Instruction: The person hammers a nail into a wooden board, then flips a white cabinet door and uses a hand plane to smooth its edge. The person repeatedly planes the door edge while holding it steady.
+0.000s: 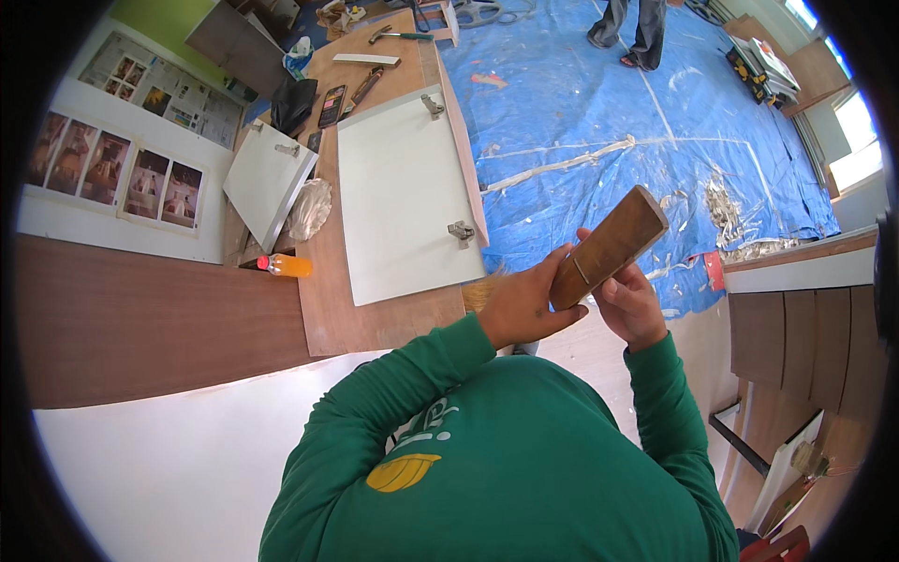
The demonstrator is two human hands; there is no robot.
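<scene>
Both my hands hold a wooden hand plane (613, 239) in front of my chest, tilted up toward the far right. Its flat sole faces me, and a thin slit shows near the lower end. My left hand (523, 304) wraps the lower left side, with the thumb across the bottom end. On the right side, my right hand (637, 307) grips the plane's edge, its fingers partly hidden behind the wood. To the left, a white cabinet door panel (403, 206) with two metal hinges lies on the wooden workbench (328, 309).
A hammer (401, 36), a phone (331, 106) and a white strip (366, 60) lie on the bench's far part. A smaller white panel (267, 183) leans beside an orange drink bottle (286, 266). Blue sheeting (552, 103) covers the floor; another person's legs (646, 33) stand there.
</scene>
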